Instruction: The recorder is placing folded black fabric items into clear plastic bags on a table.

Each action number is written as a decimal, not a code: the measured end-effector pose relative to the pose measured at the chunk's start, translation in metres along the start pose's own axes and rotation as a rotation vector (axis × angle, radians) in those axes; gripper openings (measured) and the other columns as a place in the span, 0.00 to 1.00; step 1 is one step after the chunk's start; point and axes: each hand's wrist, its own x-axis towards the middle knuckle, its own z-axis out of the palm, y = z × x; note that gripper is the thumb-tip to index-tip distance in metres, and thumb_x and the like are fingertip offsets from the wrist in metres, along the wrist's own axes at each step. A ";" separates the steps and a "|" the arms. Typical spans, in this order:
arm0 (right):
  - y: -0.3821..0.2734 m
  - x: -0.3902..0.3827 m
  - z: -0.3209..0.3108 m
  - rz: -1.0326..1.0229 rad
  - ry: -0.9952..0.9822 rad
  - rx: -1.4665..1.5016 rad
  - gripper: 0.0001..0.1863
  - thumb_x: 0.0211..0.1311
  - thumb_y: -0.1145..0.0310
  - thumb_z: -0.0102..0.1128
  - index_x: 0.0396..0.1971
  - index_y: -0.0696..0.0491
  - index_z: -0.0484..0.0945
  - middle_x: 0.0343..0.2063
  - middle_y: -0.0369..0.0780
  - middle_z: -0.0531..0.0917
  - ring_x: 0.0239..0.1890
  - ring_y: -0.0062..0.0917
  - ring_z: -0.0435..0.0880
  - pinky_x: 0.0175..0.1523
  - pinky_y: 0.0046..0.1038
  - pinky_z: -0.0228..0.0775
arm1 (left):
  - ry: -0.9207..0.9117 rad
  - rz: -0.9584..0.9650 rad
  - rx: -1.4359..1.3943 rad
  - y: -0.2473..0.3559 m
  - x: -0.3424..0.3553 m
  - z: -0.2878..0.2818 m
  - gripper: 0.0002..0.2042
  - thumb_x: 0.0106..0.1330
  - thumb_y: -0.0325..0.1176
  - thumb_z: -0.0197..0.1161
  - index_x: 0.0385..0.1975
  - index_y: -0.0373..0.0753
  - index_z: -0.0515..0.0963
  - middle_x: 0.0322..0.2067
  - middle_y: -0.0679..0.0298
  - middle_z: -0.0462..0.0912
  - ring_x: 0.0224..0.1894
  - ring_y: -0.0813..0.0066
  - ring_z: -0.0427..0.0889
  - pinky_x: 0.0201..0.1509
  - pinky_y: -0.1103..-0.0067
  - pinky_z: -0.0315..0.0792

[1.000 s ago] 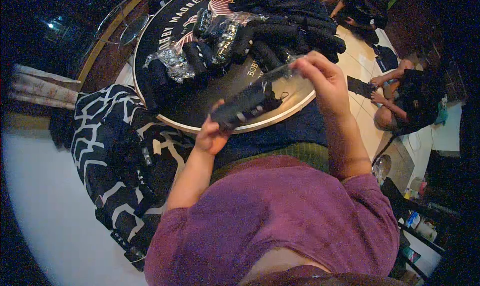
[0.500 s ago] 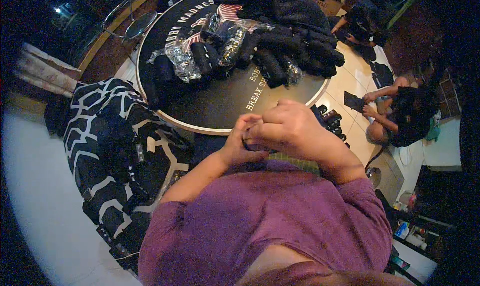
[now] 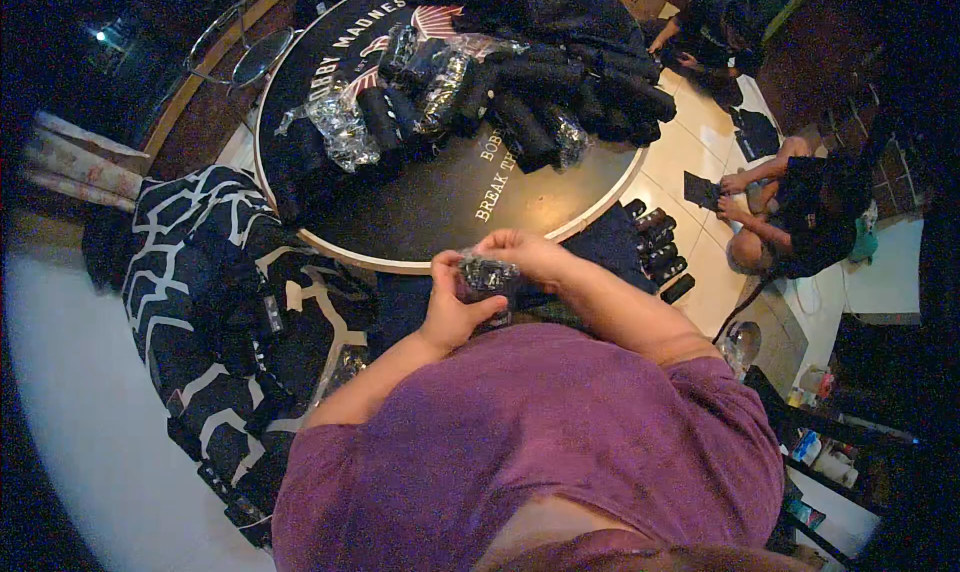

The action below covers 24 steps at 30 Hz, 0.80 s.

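1. The plastic-wrapped bundle, dark inside its clear wrap, was held upright in front of the person's chest, just short of the near edge of the round table.
2. The left hand was curled around it, thumb across the near side.
3. The right hand had its fingers bent in at the bundle's top edge; whether they pinched the plastic I could not tell.
4. A heap of black rolled bundles took up the table's far side, with crinkled clear wrapping among them, leaving only the near part of the top bare.
5. To the left, a black-and-white patterned cloth lay close by the table, dark packets on it; a metal-framed stool stood beyond.
6. To the right, short dark rolls lay side by side on the tiled floor, between the table and a seated co-worker, whose hands were at a black cloth.
7. Another person sat farther off.
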 end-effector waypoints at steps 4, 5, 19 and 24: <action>0.013 0.007 -0.003 0.254 -0.039 0.000 0.11 0.63 0.59 0.54 0.35 0.50 0.77 0.24 0.31 0.79 0.18 0.15 0.72 0.21 0.18 0.63 | 0.090 0.141 0.142 0.012 0.001 0.003 0.47 0.41 0.24 0.74 0.61 0.44 0.47 0.50 0.57 0.66 0.56 0.65 0.66 0.60 0.70 0.63; 0.015 0.008 -0.004 0.263 -0.057 -0.005 0.12 0.63 0.56 0.53 0.34 0.49 0.78 0.22 0.32 0.78 0.15 0.17 0.70 0.18 0.19 0.60 | 0.094 0.292 0.620 0.025 0.004 -0.001 0.44 0.39 0.27 0.75 0.59 0.43 0.57 0.52 0.55 0.65 0.57 0.61 0.65 0.61 0.67 0.62; 0.014 0.012 -0.005 -0.204 0.061 -0.042 0.37 0.55 0.48 0.62 0.56 0.60 0.64 0.47 0.49 0.75 0.51 0.33 0.74 0.58 0.31 0.64 | 0.380 0.018 0.173 0.002 0.037 -0.027 0.17 0.61 0.27 0.63 0.49 0.35 0.68 0.38 0.63 0.77 0.39 0.79 0.76 0.44 0.83 0.71; -0.016 0.029 0.002 -0.364 -0.024 -0.344 0.49 0.47 0.52 0.71 0.62 0.62 0.54 0.57 0.51 0.67 0.60 0.35 0.65 0.64 0.31 0.56 | 0.438 0.009 -0.007 0.035 0.077 -0.024 0.21 0.65 0.32 0.59 0.55 0.34 0.63 0.47 0.59 0.74 0.48 0.75 0.73 0.51 0.79 0.69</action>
